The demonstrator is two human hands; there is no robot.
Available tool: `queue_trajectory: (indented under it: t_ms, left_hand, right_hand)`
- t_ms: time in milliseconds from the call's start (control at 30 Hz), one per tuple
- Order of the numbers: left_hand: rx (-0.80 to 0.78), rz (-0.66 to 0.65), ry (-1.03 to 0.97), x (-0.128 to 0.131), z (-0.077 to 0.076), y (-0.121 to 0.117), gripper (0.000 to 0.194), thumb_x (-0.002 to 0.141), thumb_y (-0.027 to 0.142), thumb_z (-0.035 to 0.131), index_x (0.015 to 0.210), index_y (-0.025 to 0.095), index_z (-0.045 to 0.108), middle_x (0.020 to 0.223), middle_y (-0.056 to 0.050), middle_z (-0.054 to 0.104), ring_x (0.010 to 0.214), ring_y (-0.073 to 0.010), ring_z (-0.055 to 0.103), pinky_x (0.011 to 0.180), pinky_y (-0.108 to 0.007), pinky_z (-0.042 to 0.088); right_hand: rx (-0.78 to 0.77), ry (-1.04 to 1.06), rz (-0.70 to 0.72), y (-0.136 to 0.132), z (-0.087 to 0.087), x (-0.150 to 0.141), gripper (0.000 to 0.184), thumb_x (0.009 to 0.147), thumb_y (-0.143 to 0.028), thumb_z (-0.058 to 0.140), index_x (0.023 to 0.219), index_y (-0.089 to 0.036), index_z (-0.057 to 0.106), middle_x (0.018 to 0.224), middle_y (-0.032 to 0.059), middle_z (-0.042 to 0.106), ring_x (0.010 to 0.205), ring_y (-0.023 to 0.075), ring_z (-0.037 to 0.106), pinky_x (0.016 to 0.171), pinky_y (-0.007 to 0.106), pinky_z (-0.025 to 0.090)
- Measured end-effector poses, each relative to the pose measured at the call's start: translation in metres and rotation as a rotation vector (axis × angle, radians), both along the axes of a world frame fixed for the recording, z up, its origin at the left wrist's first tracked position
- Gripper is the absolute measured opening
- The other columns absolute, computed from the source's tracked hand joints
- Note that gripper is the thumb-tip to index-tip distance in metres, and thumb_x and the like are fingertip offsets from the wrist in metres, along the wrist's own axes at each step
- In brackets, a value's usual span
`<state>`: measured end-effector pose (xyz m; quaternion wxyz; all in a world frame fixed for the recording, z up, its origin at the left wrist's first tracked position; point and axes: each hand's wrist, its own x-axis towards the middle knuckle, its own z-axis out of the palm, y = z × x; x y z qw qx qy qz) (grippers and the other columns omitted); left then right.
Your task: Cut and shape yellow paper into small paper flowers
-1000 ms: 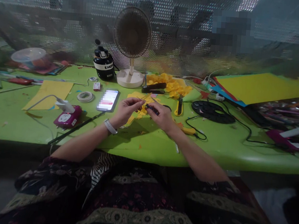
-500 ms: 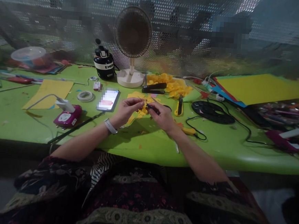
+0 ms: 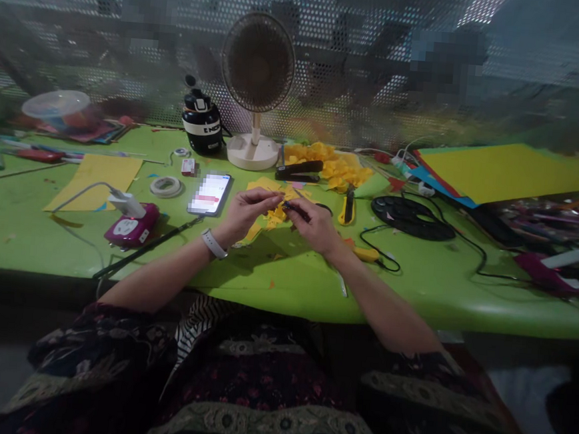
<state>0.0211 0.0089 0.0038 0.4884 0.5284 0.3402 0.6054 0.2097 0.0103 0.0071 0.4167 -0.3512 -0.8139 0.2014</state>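
Above a heap of cut yellow paper pieces (image 3: 273, 220), my two hands face each other almost fingertip to fingertip. My left hand (image 3: 250, 208) is closed in a pinch; what sits between its fingertips is too small to make out. In my right hand (image 3: 313, 224), closed fingers grip a slim black tool (image 3: 297, 210) pointing left toward the left fingertips. Its exact kind is unclear. Just behind the right hand show a thin metal blade (image 3: 299, 193) and a black loop (image 3: 326, 208), which look like scissors partly hidden by the hand.
Beyond the hands are a black stapler (image 3: 298, 170), yellow paper flowers (image 3: 343, 170), a yellow cutter knife (image 3: 347, 208) and a fan (image 3: 252, 150). Leftward lie a phone (image 3: 210, 194), tape roll (image 3: 165, 186) and purple socket block (image 3: 131, 226). A yellow glue gun (image 3: 365, 254) rests right.
My left fingertips have shifted very slightly, drawing closer together near the black tool's tip. My right hand and the things on the table look the same.
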Motion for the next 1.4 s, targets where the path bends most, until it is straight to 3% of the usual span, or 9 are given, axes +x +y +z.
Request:
queue_trajectory:
  t_ms: [1000, 1400]
  left_hand:
    - [0.046, -0.007, -0.001, -0.0014, 0.0007, -0.0007, 0.023, 0.066, 0.04, 0.086, 0.075, 0.021, 0.079, 0.075, -0.003, 0.072, 0.066, -0.0107, 0.063, 0.06, -0.024, 0.047]
    - [0.017, -0.005, 0.003, -0.0019, -0.0007, 0.0012, 0.023, 0.065, 0.041, 0.087, 0.077, 0.022, 0.079, 0.083, -0.004, 0.075, 0.067, -0.0101, 0.062, 0.061, -0.023, 0.047]
  right_hand:
    - [-0.04, 0.022, 0.051, -0.0026, 0.0023, -0.0011, 0.029, 0.096, -0.043, 0.053, 0.103, -0.02, 0.069, 0.092, 0.0069, 0.071, 0.077, 0.0182, 0.067, 0.066, 0.032, 0.056]
    - [-0.042, 0.01, 0.075, -0.0015, 0.0023, -0.0014, 0.033, 0.096, -0.047, 0.052, 0.1, -0.02, 0.069, 0.09, 0.0065, 0.07, 0.075, 0.0176, 0.066, 0.064, 0.031, 0.054]
